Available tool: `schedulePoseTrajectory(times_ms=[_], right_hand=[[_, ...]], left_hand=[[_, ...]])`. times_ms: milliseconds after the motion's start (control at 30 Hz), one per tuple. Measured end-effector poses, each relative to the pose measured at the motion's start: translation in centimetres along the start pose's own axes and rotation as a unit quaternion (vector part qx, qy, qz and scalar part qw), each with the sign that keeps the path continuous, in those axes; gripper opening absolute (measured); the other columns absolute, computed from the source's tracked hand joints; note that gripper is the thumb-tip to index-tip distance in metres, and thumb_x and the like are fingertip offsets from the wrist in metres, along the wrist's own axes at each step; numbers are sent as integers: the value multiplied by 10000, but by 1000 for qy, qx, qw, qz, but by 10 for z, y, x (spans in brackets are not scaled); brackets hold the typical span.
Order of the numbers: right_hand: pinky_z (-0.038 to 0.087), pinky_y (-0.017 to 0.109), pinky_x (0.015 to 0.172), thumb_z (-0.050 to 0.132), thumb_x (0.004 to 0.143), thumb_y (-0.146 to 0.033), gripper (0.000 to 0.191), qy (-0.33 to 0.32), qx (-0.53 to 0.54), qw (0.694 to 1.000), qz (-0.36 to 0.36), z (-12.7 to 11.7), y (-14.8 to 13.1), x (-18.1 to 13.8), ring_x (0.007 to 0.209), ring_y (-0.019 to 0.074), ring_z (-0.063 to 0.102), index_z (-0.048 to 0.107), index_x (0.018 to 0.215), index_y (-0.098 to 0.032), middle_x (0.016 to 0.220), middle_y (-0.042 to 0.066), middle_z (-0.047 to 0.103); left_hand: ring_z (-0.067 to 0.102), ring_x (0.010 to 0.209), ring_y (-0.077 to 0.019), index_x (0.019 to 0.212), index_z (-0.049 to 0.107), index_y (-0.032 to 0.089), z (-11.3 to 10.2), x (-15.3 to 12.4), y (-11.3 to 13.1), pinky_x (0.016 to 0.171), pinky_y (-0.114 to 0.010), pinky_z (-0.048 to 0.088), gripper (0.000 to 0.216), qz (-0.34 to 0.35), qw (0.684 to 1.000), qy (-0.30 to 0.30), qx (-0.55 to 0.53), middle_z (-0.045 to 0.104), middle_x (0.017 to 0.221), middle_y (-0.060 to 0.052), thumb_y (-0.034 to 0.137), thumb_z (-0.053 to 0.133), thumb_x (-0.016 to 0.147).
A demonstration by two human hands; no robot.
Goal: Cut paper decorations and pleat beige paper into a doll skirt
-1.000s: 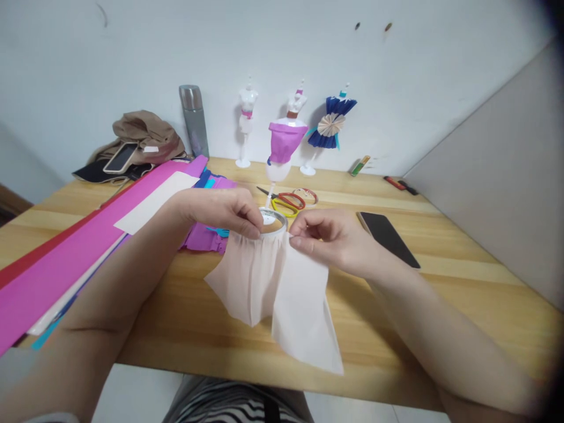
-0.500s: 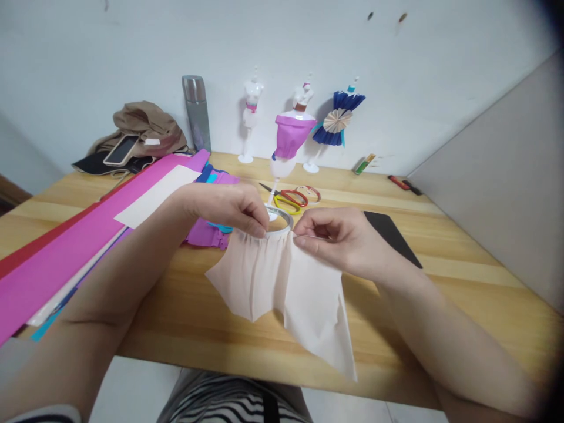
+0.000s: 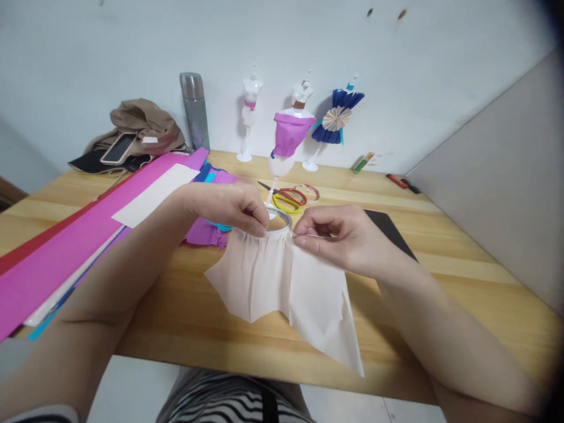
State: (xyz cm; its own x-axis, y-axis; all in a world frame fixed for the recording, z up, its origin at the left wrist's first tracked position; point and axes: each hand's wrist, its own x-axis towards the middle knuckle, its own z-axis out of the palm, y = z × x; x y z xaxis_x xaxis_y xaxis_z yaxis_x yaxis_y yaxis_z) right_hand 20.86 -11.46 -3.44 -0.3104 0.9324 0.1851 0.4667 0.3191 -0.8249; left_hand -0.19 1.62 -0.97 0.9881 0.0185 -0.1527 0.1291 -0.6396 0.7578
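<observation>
A sheet of cream crepe paper (image 3: 264,282) hangs in gathers from the rim of a tape roll (image 3: 285,221). At the left side of that rim, my left hand (image 3: 240,208) is closed, thumb and fingers pinching the paper's gathered top edge. My right hand (image 3: 339,235) pinches the same top edge just right of the roll, its other fingers curled. The sheet's right part is smoother and drops to a long point above the tabletop. My fingers hide part of the roll and the fold under them.
Beyond my hands lie scissors (image 3: 286,198) and a mannequin (image 3: 293,138) in purple paper. More mannequins stand by the wall, near a grey flask (image 3: 194,111). Coloured paper sheets (image 3: 88,235) cover the left side. A dark flat pad (image 3: 390,232) lies right, partly behind my right hand.
The right part of the cream crepe paper has swung a little to the right and spread out. Both hands keep their pinch in nearly the same place. The view has shifted slightly.
</observation>
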Motion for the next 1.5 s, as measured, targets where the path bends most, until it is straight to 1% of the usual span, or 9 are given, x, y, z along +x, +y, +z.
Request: schedulePoseTrajectory(times_ms=[167, 333, 400, 500, 567, 867, 1067, 1300, 1500], right_hand=[[299, 247, 496, 648, 843, -331, 245, -7, -25, 1000, 17, -4, 3, -2, 541, 90, 380, 567, 677, -170, 600, -43, 443], [294, 256, 511, 641, 812, -310, 256, -17, -37, 999, 19, -4, -2, -3, 533, 88, 360, 498, 634, -194, 582, -50, 417], [298, 258, 511, 634, 804, -308, 233, -25, -30, 999, 17, -2, -5, -3, 530, 91, 359, 514, 639, -195, 576, -47, 427], [318, 261, 518, 630, 808, -317, 190, -41, -28, 999, 23, 0, -6, -3, 550, 105, 400, 572, 679, -190, 597, -27, 483], [320, 262, 516, 625, 817, -337, 193, -45, -28, 998, 28, 0, -5, -3, 560, 112, 413, 595, 697, -188, 607, -19, 496], [309, 275, 516, 633, 800, -357, 221, -29, -39, 998, 47, -1, -1, -1, 554, 121, 411, 572, 663, -194, 586, -21, 468], [288, 277, 528, 640, 787, -351, 280, -6, -44, 998, 50, -2, 1, -1, 538, 105, 402, 471, 614, -209, 578, -36, 442], [293, 272, 528, 670, 781, -338, 341, -3, -23, 998, 54, -1, 3, 3, 531, 93, 379, 416, 590, -215, 572, -46, 420], [305, 252, 497, 724, 811, -399, 325, -34, 36, 997, 59, -9, 6, 2, 521, 87, 395, 543, 636, -192, 574, -45, 466]], left_hand=[[348, 530, -79, 562, 482, 160, -1, 0, -2, 513, -228, 267, 411, 10, 1000, 3, -1, 422, 562, 31, 334, 609, 912], [357, 539, -84, 573, 472, 166, -1, 0, 0, 514, -233, 259, 384, 6, 1000, 4, 6, 408, 560, 32, 309, 580, 913], [365, 545, -88, 572, 469, 167, 0, 1, 1, 518, -238, 263, 380, 4, 1000, 1, 9, 425, 566, 26, 302, 569, 914], [374, 550, -93, 571, 471, 168, 1, 2, 3, 527, -246, 272, 373, 5, 1000, -3, 16, 447, 571, 18, 295, 561, 910], [377, 552, -97, 573, 469, 170, 2, 3, 4, 530, -251, 273, 363, 5, 1000, -3, 23, 448, 571, 15, 293, 556, 904], [361, 556, -94, 574, 472, 171, 2, 2, 6, 536, -255, 276, 369, 11, 1000, 2, 23, 447, 578, 15, 302, 561, 907], [375, 551, -89, 576, 473, 167, 1, 2, 7, 534, -247, 277, 369, 7, 1000, 0, 20, 463, 583, 18, 296, 565, 909], [395, 568, -96, 598, 497, 167, 1, 1, 7, 540, -232, 308, 351, 6, 1000, -1, 11, 455, 594, 18, 307, 553, 915], [374, 545, -88, 582, 509, 163, -2, 0, 1, 521, -220, 304, 414, 11, 1000, 13, -1, 420, 570, 30, 383, 617, 916]])
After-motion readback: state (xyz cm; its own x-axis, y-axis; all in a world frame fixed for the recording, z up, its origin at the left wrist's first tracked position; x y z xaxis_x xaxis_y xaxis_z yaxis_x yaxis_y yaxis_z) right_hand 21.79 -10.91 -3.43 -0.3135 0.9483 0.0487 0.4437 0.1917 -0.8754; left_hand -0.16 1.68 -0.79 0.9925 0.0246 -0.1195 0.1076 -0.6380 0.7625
